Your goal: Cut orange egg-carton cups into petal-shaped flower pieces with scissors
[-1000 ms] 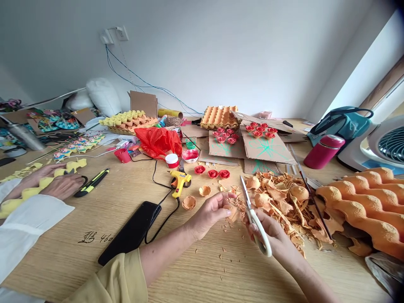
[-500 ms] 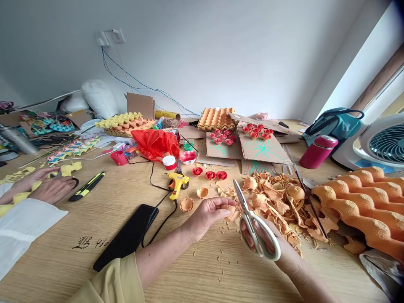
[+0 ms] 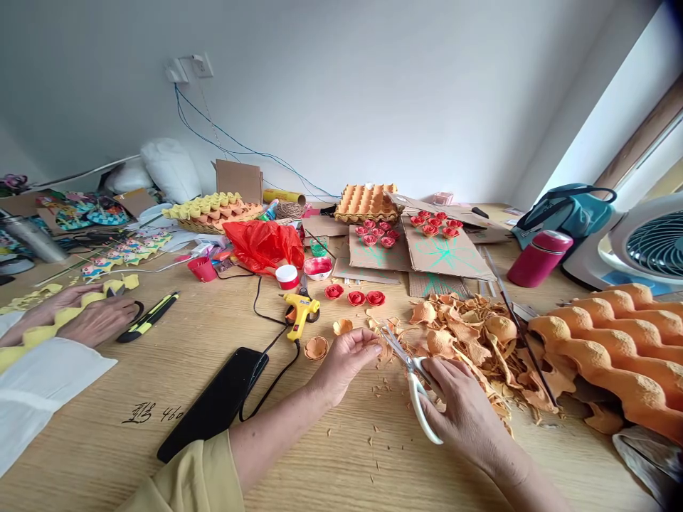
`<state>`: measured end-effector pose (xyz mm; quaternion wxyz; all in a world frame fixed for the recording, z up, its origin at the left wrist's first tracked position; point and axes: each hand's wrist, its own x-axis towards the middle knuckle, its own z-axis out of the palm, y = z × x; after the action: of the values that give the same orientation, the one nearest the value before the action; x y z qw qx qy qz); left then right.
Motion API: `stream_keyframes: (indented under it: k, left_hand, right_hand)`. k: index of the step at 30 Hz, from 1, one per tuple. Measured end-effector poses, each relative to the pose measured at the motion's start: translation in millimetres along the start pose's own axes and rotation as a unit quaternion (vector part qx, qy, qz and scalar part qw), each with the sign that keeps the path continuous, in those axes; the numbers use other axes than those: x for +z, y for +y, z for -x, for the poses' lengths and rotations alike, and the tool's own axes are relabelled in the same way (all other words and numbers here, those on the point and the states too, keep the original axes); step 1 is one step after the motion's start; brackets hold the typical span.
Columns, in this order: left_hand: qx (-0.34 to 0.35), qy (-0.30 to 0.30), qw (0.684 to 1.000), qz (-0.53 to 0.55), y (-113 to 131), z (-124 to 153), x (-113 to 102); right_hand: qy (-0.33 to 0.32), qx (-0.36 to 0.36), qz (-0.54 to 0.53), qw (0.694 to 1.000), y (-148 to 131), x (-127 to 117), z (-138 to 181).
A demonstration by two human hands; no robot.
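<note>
Now right hand [image 3: 462, 412] grip closed round scissors [image 3: 410, 373]; left hand [image 3: 344, 359] grip pinches orange carton scrap [image 3: 385, 350], blade tips at scrap.

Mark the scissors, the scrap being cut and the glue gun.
scissors [image 3: 408, 365]: head view, on the pivot.
scrap [image 3: 384, 350]: head view, on its orange face.
glue gun [image 3: 299, 307]: head view, on the yellow body.

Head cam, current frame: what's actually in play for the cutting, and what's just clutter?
In use: left hand, carton piece, right hand, scissors, scrap pile.
Lying about: phone, glue gun, red flask, fan, utility knife.
</note>
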<state>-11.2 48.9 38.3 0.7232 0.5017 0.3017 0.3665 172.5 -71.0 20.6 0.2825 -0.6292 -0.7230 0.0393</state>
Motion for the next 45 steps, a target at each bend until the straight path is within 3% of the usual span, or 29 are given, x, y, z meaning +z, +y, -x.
stream_keyframes:
  k: [13, 45]
  left_hand:
    - [0.012, -0.038, 0.999, -0.001, -1, 1, 0]
    - [0.005, -0.156, 0.988, -0.004, 7, 11, 7]
  right_hand:
    - [0.019, -0.016, 0.072, 0.997, -1, -1, 0]
    - [0.017, -0.090, 0.019, 0.996, -5, -4, 1]
